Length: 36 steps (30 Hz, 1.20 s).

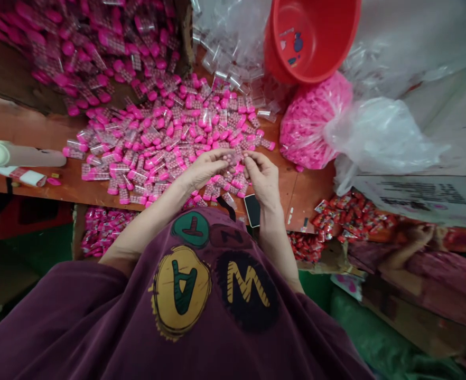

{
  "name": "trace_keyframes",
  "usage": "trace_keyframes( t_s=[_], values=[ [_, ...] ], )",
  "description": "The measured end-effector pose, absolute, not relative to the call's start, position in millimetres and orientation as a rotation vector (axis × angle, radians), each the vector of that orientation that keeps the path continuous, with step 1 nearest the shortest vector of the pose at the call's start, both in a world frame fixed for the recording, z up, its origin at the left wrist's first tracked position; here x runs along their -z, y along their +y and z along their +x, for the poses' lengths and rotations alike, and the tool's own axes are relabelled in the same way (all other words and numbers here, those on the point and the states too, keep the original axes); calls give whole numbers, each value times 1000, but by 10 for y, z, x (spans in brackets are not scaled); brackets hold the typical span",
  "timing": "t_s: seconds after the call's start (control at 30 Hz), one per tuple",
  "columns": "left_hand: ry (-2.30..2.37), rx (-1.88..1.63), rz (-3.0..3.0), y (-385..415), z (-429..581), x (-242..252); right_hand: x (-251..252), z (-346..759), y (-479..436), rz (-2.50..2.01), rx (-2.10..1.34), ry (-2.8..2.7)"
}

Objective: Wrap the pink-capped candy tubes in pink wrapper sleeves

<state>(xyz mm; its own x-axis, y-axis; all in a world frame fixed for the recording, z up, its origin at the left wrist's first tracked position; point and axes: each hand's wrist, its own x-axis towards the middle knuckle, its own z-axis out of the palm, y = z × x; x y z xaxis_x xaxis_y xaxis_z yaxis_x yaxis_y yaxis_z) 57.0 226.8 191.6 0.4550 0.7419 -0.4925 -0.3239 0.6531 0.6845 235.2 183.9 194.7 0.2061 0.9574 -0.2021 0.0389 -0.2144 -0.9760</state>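
My left hand pinches a small clear tube of pink candy balls above the near right part of a pile. My right hand is closed at the tube's other end, its thumb and fingertips pressed together; what they hold is too small to make out. Beneath and beyond both hands spreads a heap of pink-capped tubes, filled with pink balls. A dark-screened phone lies just below my right wrist.
Behind stand a cardboard box of tubes, a red bucket and a bag of pink caps. A bottle lies left. Red-wrapped packets lie right, near another person's arm. Pink packets fill a box below the table edge.
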Motion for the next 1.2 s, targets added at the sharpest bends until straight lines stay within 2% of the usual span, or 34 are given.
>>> trace_keyframes(
  t_s=[0.17, 0.3, 0.53, 0.63, 1.2],
  values=[
    [813, -666, 633, 2220, 580, -1823, -1924, 2375, 1795, -1553, -933, -1354],
    [811, -664, 646, 2210, 575, -1770, -1956, 2392, 1750, -1558, -914, -1474],
    [868, -642, 606, 2207, 548, -1835, -1893, 2352, 1730, -1571, -1177, -986],
    [883, -618, 619, 2198, 537, -1843, -1902, 2311, 1741, -1572, -1175, -870],
    [828, -589, 584, 2191, 562, -1785, -1887, 2246, 1726, -1498, -1272, -862]
  ],
)
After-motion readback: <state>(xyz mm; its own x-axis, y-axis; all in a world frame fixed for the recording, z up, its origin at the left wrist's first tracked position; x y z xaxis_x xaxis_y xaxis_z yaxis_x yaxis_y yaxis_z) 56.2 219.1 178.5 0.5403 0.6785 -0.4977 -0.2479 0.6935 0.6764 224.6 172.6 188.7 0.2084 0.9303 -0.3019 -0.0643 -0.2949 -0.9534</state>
